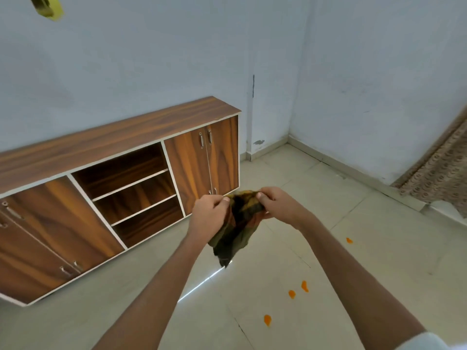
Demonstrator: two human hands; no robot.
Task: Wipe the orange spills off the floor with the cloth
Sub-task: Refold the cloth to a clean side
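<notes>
A dark green and orange cloth [238,228] hangs in the air at chest height, well above the floor. My left hand [209,213] pinches its upper left edge and my right hand [278,205] pinches its upper right edge. Several small orange spills lie on the pale tiled floor [379,248]: one [267,320] nearest me, two [292,294] [305,286] close together under my right forearm, and one [349,240] farther right. The cloth touches none of them.
A long low wooden cabinet [121,178] with open shelves and closed doors stands along the left wall. Pale blue walls meet in a corner at the back. A patterned curtain [444,173] hangs at the right edge. A yellow-green object [46,6] shows at the top left.
</notes>
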